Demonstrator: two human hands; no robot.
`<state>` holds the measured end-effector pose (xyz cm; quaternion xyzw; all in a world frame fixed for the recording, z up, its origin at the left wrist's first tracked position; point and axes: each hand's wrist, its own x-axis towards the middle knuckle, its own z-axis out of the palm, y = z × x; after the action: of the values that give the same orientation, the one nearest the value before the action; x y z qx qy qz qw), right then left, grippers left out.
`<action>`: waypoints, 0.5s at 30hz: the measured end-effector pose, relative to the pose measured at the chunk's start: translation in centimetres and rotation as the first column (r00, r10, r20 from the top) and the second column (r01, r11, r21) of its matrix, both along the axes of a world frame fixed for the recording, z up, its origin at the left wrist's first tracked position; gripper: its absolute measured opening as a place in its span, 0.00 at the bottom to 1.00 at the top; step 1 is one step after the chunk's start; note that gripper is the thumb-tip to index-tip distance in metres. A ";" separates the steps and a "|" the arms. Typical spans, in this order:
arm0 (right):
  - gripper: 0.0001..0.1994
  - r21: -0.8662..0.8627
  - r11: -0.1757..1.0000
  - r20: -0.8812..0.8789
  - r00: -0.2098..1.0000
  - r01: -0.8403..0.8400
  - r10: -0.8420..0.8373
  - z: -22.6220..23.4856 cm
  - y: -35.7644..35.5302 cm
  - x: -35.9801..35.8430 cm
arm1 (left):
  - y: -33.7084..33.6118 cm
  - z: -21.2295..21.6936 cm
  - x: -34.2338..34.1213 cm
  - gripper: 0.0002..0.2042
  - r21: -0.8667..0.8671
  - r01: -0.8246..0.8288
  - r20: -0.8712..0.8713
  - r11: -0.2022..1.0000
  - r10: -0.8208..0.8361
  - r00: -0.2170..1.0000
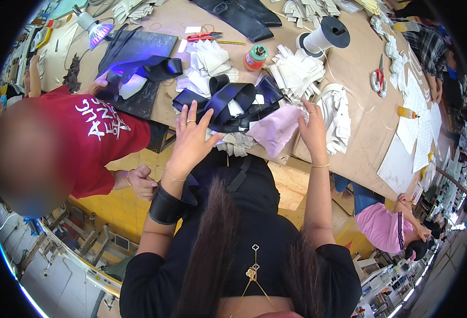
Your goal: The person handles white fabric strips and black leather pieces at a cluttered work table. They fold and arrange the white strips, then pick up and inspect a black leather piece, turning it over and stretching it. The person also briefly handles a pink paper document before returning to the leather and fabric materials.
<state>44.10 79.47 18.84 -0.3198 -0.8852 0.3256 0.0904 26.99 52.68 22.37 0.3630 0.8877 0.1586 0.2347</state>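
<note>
My left hand (190,140) is spread, its fingertips at the near left edge of a heap of glossy black leather-like strips (238,98). Nothing shows in its grasp. A wide black band (167,205) hangs round my left forearm. On the other side, my right hand (314,131) has its fingers stretched out, beside a crumpled pale pink cloth (276,130) and a pile of white fabric pieces (297,69). Whether its fingertips touch the cloth or the pile, I cannot tell. More white pieces (207,66) lie behind the black strips.
A green-capped bottle (255,57), red-handled snips (204,36) and a large white thread spool (321,41) stand or lie farther back. Scissors (378,79) and paper sheets (413,132) are at right. A person in red (90,138) works at left under a lamp (93,32).
</note>
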 end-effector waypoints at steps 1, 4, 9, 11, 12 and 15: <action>0.20 0.001 1.000 -0.006 1.000 0.011 -0.011 0.0 -0.1 -0.1 | 0.1 0.1 0.0 0.31 -0.009 0.005 -0.008 1.000 -0.006 1.000; 0.23 0.000 1.000 0.005 1.000 -0.004 0.004 -0.1 -0.3 -0.2 | 0.3 0.3 0.0 0.31 -0.029 0.014 -0.005 0.999 -0.014 1.000; 0.28 -0.028 0.992 0.122 0.984 -0.126 0.129 -1.0 -0.6 0.4 | 0.5 0.3 0.1 0.30 -0.046 0.039 -0.002 0.998 -0.039 0.999; 0.30 -0.024 0.989 0.126 0.981 -0.148 0.150 -1.4 -0.8 0.8 | 0.5 0.2 0.2 0.31 -0.063 0.067 0.004 0.996 -0.067 0.998; 0.31 -0.023 0.986 0.110 0.980 -0.167 0.169 -1.6 -1.0 0.9 | 0.5 0.2 0.3 0.31 -0.085 0.076 0.001 0.993 -0.076 0.997; 0.32 -0.051 0.982 0.232 0.955 -0.179 0.186 -2.2 -1.4 1.0 | 0.4 0.2 0.6 0.31 -0.100 0.115 0.006 0.988 -0.115 0.993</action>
<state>45.11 78.03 16.68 -0.2742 -0.9105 0.3052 -0.0504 27.60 53.10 22.56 0.4016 0.8721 0.0998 0.2613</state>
